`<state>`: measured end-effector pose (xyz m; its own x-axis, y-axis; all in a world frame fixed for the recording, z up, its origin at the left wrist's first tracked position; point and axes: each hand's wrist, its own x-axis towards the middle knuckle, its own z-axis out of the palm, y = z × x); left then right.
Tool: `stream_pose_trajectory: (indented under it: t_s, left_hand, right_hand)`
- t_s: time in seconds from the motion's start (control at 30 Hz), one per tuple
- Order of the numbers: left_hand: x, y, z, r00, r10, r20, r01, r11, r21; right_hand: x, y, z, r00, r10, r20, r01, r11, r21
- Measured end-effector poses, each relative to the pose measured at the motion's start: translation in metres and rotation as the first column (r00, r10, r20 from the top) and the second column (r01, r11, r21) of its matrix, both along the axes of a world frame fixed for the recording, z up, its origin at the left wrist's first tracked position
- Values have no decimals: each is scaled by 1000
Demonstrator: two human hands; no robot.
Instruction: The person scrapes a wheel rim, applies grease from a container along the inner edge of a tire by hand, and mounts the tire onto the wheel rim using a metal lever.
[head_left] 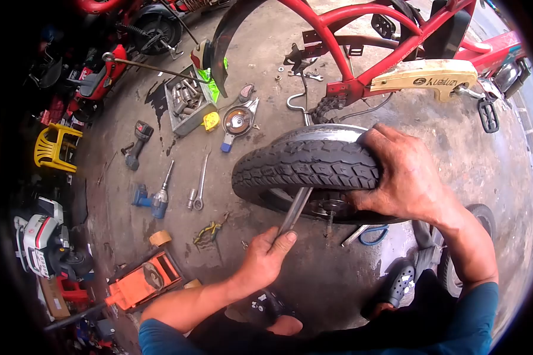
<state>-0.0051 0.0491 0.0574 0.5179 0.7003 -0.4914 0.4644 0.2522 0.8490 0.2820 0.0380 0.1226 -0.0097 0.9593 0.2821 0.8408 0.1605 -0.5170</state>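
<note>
My left hand [263, 259] is closed around a metal tire lever [294, 212]. The lever's upper end goes in at the lower edge of a black knobby tire [302, 165], where its tip is hidden. On the tire's right side, my right hand [405, 174] grips the wheel, fingers over the top and thumb towards the hub. A silver rim [320, 135] shows behind the tread, and the threaded axle [330, 222] sticks out below. The wheel stands tilted above the concrete floor, between my arms.
Ahead is a red bike frame [385, 62] with a pedal [488, 115]. To the left lie a socket tray [186, 106], a cordless drill [139, 145], a blue impact wrench [157, 198], a spanner [202, 183], pliers [208, 232] and an orange floor jack [145, 281].
</note>
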Motion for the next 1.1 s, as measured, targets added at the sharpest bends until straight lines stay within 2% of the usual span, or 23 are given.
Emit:
stream_pose_trajectory:
  t_s: [0.07, 0.17, 0.33, 0.37, 0.5, 0.57, 0.6, 0.7, 0.73, 0.83, 0.87, 0.97, 1.03, 1.07, 1.1]
  left_hand:
    - [3, 1, 13, 999, 32, -15, -34, 993, -113]
    - [4, 14, 39, 992, 5, -127, -24, 989, -148]
    - [17, 28, 71, 931, -129, -341, 127, 991, -29]
    - [17, 35, 72, 888, -201, -415, 215, 977, -13]
    - [8, 44, 68, 898, -206, -388, 237, 971, 33]
    - [8, 48, 62, 916, -143, -376, 138, 990, -40]
    - [6, 47, 61, 925, -107, -365, 81, 993, -88]
    - [-7, 45, 43, 950, -175, -259, 195, 979, 56]
    - [-11, 44, 44, 969, -76, -235, 62, 996, -66]
    - [-28, 34, 12, 983, -38, -180, 27, 998, -60]
    - [-28, 31, 6, 975, -46, -216, 37, 998, -45]
    - [-42, 7, 4, 926, -58, -373, 71, 997, 21]
    - [-42, 13, -9, 889, -18, -458, 119, 974, 192]
    - [-40, 9, -11, 887, 49, -459, 103, 949, 299]
    - [-37, 11, -8, 899, 70, -432, 47, 966, 254]
  right_hand:
    - [-1, 2, 0, 1000, 3, -3, -3, 1000, 5]
    - [0, 5, 2, 1000, 6, -14, -6, 1000, -22]
    - [6, 8, 0, 1000, -14, -25, 13, 999, -51]
    - [7, 8, -2, 999, -21, -27, 20, 998, -58]
    - [2, 5, -8, 989, -82, -121, 62, 985, -163]
    - [5, 11, -16, 988, -71, -137, 53, 991, -126]
    - [4, 13, -13, 990, -44, -130, 22, 986, -165]
    - [4, 11, -10, 989, -130, -74, 110, 967, -228]
    - [2, 10, -8, 984, -169, -58, 147, 950, -275]
    - [-4, 10, -4, 976, -215, -25, 198, 934, -297]
    - [-4, 10, -5, 977, -215, -1, 206, 939, -274]
    - [-3, 11, -8, 959, -185, -213, 139, 967, -214]
    - [-6, 16, -16, 978, -194, -81, 176, 965, -197]
    - [-3, 23, -14, 981, -179, -80, 163, 972, -170]
    - [-7, 22, -10, 981, -168, -101, 148, 973, -179]
